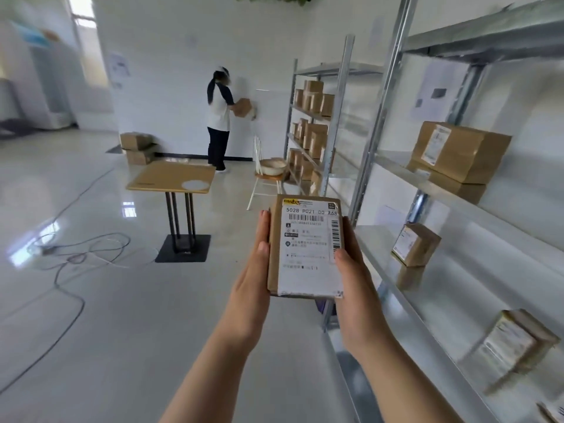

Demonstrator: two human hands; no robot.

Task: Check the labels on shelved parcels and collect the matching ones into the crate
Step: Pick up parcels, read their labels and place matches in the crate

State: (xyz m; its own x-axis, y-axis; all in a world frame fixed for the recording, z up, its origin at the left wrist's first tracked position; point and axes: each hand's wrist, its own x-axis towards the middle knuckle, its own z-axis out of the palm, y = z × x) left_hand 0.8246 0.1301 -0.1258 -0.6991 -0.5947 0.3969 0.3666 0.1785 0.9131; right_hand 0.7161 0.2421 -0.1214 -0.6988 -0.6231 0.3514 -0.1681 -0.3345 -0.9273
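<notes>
I hold a small brown parcel [306,248] upright in front of me, its white shipping label with barcodes facing me. My left hand [251,279] lies flat along its left side, fingers straight and pointing up. My right hand [354,279] grips the right side, thumb curled onto the label's edge. To my right stands a metal shelf rack [433,190]. It carries labelled parcels: a stack of two on the upper shelf [457,154], one on the middle shelf [415,244], and one lower down [518,343]. No crate is in view.
A small wooden table [171,178] on a black base stands ahead left, with cables [70,257] trailing across the glossy floor. A white chair [268,184] holds a bowl. A second rack [311,129] full of boxes stands further back, and a person [218,117] handles a box by the wall.
</notes>
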